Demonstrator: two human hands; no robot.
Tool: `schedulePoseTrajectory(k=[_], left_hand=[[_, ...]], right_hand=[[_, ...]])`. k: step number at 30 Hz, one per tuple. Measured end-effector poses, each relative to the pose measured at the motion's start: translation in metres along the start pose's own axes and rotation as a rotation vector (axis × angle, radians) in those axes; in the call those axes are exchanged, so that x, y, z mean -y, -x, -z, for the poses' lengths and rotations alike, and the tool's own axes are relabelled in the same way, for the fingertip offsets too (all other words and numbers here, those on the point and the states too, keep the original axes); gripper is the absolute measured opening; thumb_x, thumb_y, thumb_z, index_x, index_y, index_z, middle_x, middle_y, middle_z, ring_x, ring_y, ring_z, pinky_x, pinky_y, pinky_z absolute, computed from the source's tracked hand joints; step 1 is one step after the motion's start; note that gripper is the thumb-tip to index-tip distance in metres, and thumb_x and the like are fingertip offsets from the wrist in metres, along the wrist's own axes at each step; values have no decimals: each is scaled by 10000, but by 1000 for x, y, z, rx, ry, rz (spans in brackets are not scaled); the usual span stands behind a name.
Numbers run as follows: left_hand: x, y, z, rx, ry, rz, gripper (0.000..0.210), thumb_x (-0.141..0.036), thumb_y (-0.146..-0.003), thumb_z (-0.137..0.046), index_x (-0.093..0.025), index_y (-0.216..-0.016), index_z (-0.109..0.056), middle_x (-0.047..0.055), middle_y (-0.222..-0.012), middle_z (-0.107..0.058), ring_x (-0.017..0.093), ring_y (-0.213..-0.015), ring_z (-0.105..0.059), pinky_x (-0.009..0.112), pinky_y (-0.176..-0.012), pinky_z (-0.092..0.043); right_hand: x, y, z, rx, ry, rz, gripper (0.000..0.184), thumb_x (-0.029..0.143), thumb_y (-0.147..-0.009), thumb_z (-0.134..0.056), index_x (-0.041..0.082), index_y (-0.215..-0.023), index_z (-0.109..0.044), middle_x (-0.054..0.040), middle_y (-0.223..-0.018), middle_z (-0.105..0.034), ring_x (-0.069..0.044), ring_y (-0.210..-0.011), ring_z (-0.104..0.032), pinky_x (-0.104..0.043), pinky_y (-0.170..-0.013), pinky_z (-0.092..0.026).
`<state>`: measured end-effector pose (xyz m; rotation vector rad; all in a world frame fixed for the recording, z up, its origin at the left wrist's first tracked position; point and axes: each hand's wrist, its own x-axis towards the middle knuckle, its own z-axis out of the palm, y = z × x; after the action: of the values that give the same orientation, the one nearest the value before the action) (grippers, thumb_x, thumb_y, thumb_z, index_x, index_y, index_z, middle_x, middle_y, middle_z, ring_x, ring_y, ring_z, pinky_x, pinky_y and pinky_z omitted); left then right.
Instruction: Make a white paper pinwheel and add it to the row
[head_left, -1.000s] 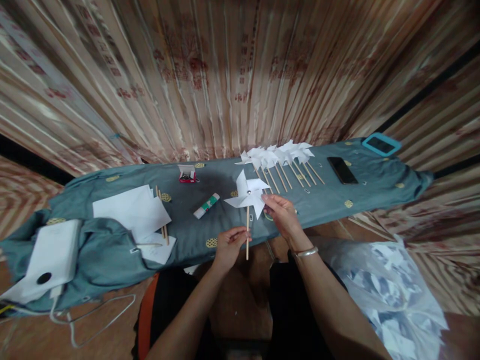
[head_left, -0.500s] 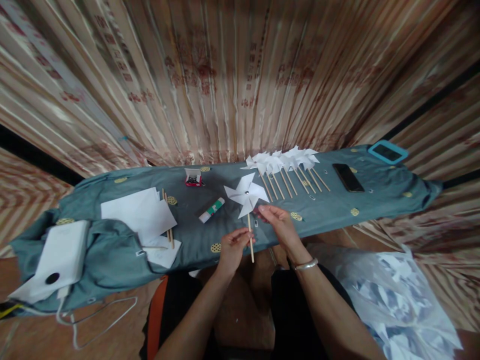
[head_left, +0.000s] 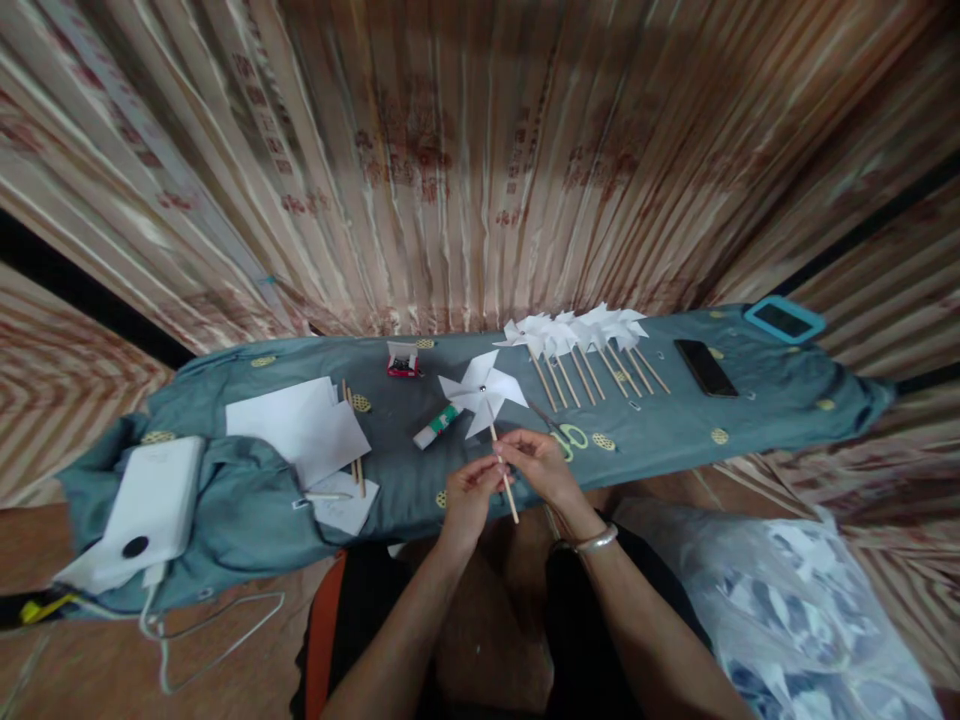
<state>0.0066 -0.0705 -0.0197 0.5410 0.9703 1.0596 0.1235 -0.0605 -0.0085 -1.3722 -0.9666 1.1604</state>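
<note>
A white paper pinwheel [head_left: 484,390] on a thin wooden stick is held up in front of me, its head tilted a little to the left. My left hand [head_left: 472,490] pinches the stick at its lower half. Just above it, my right hand [head_left: 538,462] has its fingers closed on the same stick. Behind the right hand lie scissors [head_left: 571,438] with yellow-green handles. A glue stick [head_left: 436,427] with a green label rests left of the pinwheel. Several finished pinwheels [head_left: 577,335] lie in a row at the back of the cloth-covered table.
White paper sheets [head_left: 292,420] and loose wooden sticks [head_left: 356,450] lie on the left, near a small red box [head_left: 403,360]. A white power bank [head_left: 154,500] with a cable sits far left. A phone [head_left: 705,368] and a blue-framed device [head_left: 784,319] are right; a plastic bag [head_left: 810,600] stands below.
My right hand has moved left and down onto the stick, closing beside my left hand. The pinwheel now leans left, and the scissors have come into sight. The whole view has shifted slightly.
</note>
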Motion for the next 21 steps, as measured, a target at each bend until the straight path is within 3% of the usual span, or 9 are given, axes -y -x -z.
schedulePoseTrajectory(k=[5, 10, 16, 21], left_hand=[[-1, -2, 5, 20, 12, -42, 384, -372, -497, -886, -134, -771, -762, 37, -677, -738, 151, -602, -687, 269, -654, -555], [1, -3, 7, 28, 30, -79, 430, -384, -535, -867, -152, -882, -760, 45, -787, -752, 167, -719, -701, 266, -676, -555], [2, -1, 8, 42, 23, -29, 454, -397, -502, -879, -138, -855, -757, 66, -781, -746, 172, -716, -702, 261, -663, -552], [2, 3, 11, 43, 6, -10, 439, -407, -481, -882, -129, -798, -760, 70, -724, -741, 154, -648, -686, 255, -649, -542]], right_hand=[[-1, 1, -14, -11, 33, 4, 357, 526, -575, -758, 185, -630, -669, 4, -537, -619, -123, -484, -515, -253, -470, -413], [8, -13, -19, -118, 139, 92, 349, 533, -646, -686, 184, -663, -681, -9, -586, -645, -144, -542, -534, -272, -522, -422], [37, -47, -6, -268, 375, 231, 283, 446, -739, -616, 177, -710, -700, -20, -683, -687, -161, -667, -588, -281, -663, -447], [51, -83, 15, -422, 632, 248, 240, 378, -751, -610, 160, -703, -700, -59, -750, -700, -210, -765, -627, -332, -766, -456]])
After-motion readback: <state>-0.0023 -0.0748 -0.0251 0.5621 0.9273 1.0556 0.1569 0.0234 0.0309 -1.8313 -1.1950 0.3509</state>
